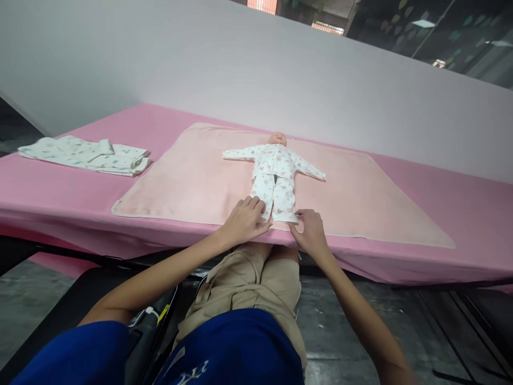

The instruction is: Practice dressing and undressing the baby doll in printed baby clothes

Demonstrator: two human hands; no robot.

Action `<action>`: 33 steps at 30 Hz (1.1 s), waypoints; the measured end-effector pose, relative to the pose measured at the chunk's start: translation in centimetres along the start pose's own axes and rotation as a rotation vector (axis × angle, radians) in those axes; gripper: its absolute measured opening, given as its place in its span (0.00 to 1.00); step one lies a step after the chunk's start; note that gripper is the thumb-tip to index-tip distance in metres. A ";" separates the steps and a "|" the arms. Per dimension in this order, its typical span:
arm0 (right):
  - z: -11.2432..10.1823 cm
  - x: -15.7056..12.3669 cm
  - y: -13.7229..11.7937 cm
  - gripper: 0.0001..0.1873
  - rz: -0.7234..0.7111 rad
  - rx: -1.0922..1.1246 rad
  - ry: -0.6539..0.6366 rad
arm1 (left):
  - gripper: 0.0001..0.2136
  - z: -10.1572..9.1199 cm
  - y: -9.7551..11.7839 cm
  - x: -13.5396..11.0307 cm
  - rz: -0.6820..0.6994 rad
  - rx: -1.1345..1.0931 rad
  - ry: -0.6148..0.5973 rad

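Note:
A baby doll (277,138) lies on its back on a pale pink mat (192,182), dressed in a white printed shirt and trousers (276,187), arms spread. My left hand (244,219) pinches the hem of the doll's left-side trouser leg. My right hand (309,231) grips the hem of the other trouser leg at the mat's front edge.
The mat lies on a table covered with a pink cloth (460,198). A pile of folded white printed clothes (88,155) sits at the far left of the table. A grey wall panel (256,69) rises behind the table. My knees in tan shorts (248,283) are under the table's front edge.

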State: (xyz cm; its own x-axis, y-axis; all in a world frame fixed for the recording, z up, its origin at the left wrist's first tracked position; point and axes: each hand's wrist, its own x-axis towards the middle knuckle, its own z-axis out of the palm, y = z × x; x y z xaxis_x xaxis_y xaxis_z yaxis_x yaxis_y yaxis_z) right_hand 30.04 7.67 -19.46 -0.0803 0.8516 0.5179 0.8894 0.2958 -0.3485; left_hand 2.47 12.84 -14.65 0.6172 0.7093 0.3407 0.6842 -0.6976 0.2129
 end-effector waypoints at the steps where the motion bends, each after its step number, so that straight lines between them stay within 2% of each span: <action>1: 0.0 0.0 0.3 0.11 0.019 0.020 -0.017 | 0.16 0.6 0.4 0.5 0.003 0.021 -0.010; 5: 0.0 0.4 0.6 0.06 0.077 0.090 -0.043 | 0.14 2.7 1.6 2.7 0.000 0.103 -0.057; 9: -0.4 1.0 0.8 0.10 0.069 0.173 -0.061 | 0.10 2.7 3.4 4.7 -0.001 0.074 -0.137; 11: -0.5 1.3 1.3 0.13 0.077 0.262 -0.138 | 0.09 2.3 5.0 5.1 -0.076 0.022 -0.089; 13: -0.5 1.5 1.8 0.16 0.106 0.362 -0.214 | 0.09 2.0 6.9 4.7 -0.177 -0.057 0.015; 16: -0.4 1.4 2.3 0.20 0.116 0.448 -0.223 | 0.06 2.7 9.6 1.7 -0.237 -0.217 0.153; 18: -0.5 1.2 2.4 0.20 0.098 0.445 -0.211 | 0.08 3.8 10.7 -1.8 -0.164 -0.357 0.181; 20: -0.8 1.0 2.3 0.19 0.068 0.430 -0.215 | 0.12 5.2 10.9 -6.3 -0.073 -0.516 0.144; 23: -1.1 0.8 1.9 0.18 0.024 0.439 -0.205 | 0.16 6.9 9.0 -14.5 -0.083 -0.694 -0.011; 25: -1.2 0.8 1.8 0.18 0.023 0.457 -0.194 | 0.19 6.9 6.7 -21.1 -0.135 -0.724 -0.208; 27: -1.2 0.9 1.7 0.18 0.040 0.466 -0.190 | 0.20 6.0 4.0 -28.8 -0.312 -0.698 -0.331; 28: -1.1 0.9 1.7 0.17 0.050 0.466 -0.185 | 0.21 5.3 2.6 -32.8 -0.428 -0.623 -0.362; 30: -1.1 0.9 1.8 0.16 0.068 0.458 -0.179 | 0.23 3.7 -0.2 -40.6 -0.558 -0.483 -0.493; 31: -1.1 0.9 1.8 0.16 0.075 0.457 -0.177 | 0.23 3.0 -1.7 -44.0 -0.661 -0.431 -0.518; 32: -1.1 0.9 1.8 0.16 0.081 0.459 -0.179 | 0.22 2.4 -3.3 -46.9 -0.814 -0.371 -0.516; 33: -1.1 0.9 1.8 0.17 0.085 0.466 -0.183 | 0.22 2.1 -4.9 -49.2 -1.027 -0.294 -0.486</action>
State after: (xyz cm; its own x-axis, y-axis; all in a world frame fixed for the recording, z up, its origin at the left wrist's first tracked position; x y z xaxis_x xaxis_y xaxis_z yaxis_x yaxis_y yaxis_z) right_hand 32.09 8.49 -18.81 -0.1308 0.9308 0.3413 0.6043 0.3478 -0.7169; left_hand -30.43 -18.45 -34.35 -0.0457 0.8728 -0.4859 0.8704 0.2735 0.4094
